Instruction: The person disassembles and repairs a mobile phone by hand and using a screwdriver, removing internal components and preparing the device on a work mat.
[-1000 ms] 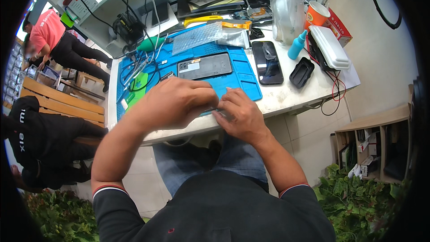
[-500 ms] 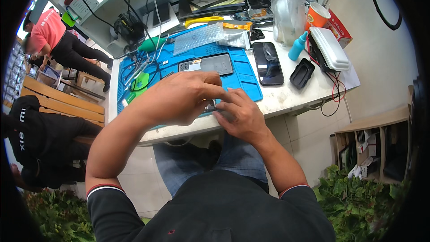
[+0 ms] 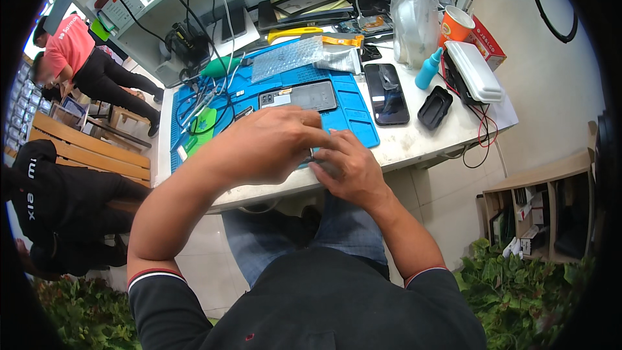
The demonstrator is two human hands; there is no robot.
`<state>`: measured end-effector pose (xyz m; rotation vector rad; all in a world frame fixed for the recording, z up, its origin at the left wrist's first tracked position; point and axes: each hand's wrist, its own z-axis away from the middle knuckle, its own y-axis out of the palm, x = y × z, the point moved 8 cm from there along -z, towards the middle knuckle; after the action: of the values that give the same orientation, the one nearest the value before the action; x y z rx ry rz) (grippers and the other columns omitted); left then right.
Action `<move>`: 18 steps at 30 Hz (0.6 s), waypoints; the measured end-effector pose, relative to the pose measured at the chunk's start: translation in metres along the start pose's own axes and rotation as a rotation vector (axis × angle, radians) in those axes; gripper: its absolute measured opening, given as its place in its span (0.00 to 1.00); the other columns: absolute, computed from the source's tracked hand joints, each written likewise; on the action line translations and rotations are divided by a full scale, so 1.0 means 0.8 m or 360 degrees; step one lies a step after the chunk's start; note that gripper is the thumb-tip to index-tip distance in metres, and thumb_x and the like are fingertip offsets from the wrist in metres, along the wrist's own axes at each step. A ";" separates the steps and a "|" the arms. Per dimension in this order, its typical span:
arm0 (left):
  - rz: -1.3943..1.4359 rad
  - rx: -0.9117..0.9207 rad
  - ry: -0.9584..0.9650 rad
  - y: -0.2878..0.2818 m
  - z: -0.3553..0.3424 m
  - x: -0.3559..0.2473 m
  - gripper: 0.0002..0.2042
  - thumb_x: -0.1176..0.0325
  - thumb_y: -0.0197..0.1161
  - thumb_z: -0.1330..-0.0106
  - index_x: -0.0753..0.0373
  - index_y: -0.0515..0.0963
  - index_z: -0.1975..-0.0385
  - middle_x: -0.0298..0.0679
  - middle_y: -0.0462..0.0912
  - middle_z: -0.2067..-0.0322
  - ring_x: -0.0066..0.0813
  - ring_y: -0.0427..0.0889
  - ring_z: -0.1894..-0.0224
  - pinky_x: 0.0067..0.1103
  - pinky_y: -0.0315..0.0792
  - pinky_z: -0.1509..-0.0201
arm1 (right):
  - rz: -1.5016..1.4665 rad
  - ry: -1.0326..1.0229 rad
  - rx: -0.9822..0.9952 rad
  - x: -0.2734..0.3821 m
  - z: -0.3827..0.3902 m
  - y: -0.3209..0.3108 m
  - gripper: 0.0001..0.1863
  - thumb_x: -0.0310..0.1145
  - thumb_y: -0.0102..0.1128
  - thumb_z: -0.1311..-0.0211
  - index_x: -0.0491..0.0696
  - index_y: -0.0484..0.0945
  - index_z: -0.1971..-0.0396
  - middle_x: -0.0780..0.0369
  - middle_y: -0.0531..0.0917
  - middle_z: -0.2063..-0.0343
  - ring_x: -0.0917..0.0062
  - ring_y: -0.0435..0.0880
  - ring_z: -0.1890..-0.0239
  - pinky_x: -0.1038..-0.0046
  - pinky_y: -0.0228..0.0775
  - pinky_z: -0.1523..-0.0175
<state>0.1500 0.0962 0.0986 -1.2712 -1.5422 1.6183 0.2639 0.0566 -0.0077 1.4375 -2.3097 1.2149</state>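
Note:
Both of my hands meet at the near edge of the blue work mat (image 3: pixel 359 113). My left hand (image 3: pixel 275 142) arches over from the left, its fingers bent and closed by my right fingertips. My right hand (image 3: pixel 350 167) is closed too, thumb and fingers pinched around a small thing with a pale, shiny edge. The hands hide most of that thing, so its kind cannot be told. Just beyond them a phone back cover (image 3: pixel 304 96) with a camera cutout lies on the mat. Right of the mat rests a dark smartphone (image 3: pixel 387 94).
Bubble wrap (image 3: pixel 285 59), a green air blower (image 3: pixel 219 66) and cables lie at the back left. On the right stand a blue bottle (image 3: pixel 427 70), a black tray (image 3: pixel 435 107), a white case (image 3: pixel 474 71), an orange cup (image 3: pixel 455 26) and a plastic bag (image 3: pixel 413 23).
My left hand has shifted slightly, uncovering less of the small thing. My right hand keeps its pinch in nearly the same place. The whole view has moved a little.

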 end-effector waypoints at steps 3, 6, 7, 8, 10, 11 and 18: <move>-0.0048 0.0144 -0.0467 0.006 -0.008 0.019 0.14 0.70 0.76 0.31 0.53 0.92 0.47 0.40 0.93 0.58 0.46 0.92 0.54 0.37 0.85 0.49 | -0.0007 0.0012 0.0015 -0.004 0.001 0.002 0.11 0.27 0.81 0.40 0.43 0.89 0.59 0.57 0.87 0.57 0.59 0.85 0.48 0.61 0.82 0.41; 0.0040 0.0038 -0.0077 0.003 -0.005 0.009 0.13 0.66 0.75 0.29 0.54 0.91 0.46 0.44 0.94 0.62 0.50 0.93 0.57 0.37 0.85 0.51 | -0.0016 -0.0004 -0.0031 -0.001 0.001 0.000 0.11 0.27 0.81 0.41 0.43 0.88 0.60 0.58 0.87 0.58 0.59 0.85 0.49 0.61 0.83 0.42; 0.0042 -0.0038 0.0074 0.001 -0.003 0.002 0.13 0.64 0.74 0.28 0.55 0.91 0.45 0.44 0.94 0.63 0.51 0.93 0.59 0.38 0.85 0.53 | -0.0038 0.0017 -0.0020 -0.001 0.002 0.001 0.11 0.27 0.81 0.41 0.43 0.88 0.61 0.58 0.87 0.58 0.60 0.85 0.48 0.61 0.83 0.42; -0.0002 -0.0029 -0.0100 0.003 -0.005 0.009 0.13 0.66 0.74 0.29 0.55 0.91 0.45 0.44 0.93 0.63 0.50 0.92 0.59 0.38 0.85 0.53 | -0.0057 0.0040 -0.0006 -0.002 0.002 0.001 0.11 0.27 0.81 0.41 0.43 0.88 0.61 0.58 0.87 0.59 0.60 0.85 0.48 0.61 0.83 0.42; -0.0091 -0.0012 -0.0448 0.005 -0.008 0.021 0.14 0.70 0.75 0.30 0.55 0.91 0.46 0.43 0.92 0.61 0.50 0.91 0.58 0.39 0.84 0.52 | -0.0029 0.0041 0.0018 -0.004 0.004 0.002 0.11 0.27 0.81 0.41 0.44 0.88 0.60 0.58 0.87 0.58 0.59 0.85 0.48 0.61 0.83 0.42; -0.0030 -0.0004 -0.0390 0.005 -0.008 0.019 0.15 0.71 0.75 0.31 0.55 0.91 0.45 0.43 0.92 0.61 0.50 0.91 0.58 0.40 0.84 0.53 | -0.0013 0.0036 0.0016 -0.007 0.003 0.002 0.11 0.27 0.81 0.41 0.44 0.88 0.60 0.58 0.87 0.58 0.59 0.85 0.48 0.61 0.83 0.42; 0.0703 -0.0304 -0.0430 0.008 0.015 0.035 0.38 0.76 0.84 0.38 0.54 0.77 0.26 0.39 0.93 0.60 0.32 0.94 0.61 0.28 0.87 0.55 | -0.0011 0.0025 0.0019 -0.002 0.001 -0.002 0.11 0.28 0.80 0.39 0.44 0.88 0.58 0.57 0.87 0.58 0.54 0.86 0.46 0.57 0.82 0.34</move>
<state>0.1295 0.1149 0.0838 -1.6403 -1.6929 2.0241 0.2662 0.0567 -0.0086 1.4336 -2.2893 1.2356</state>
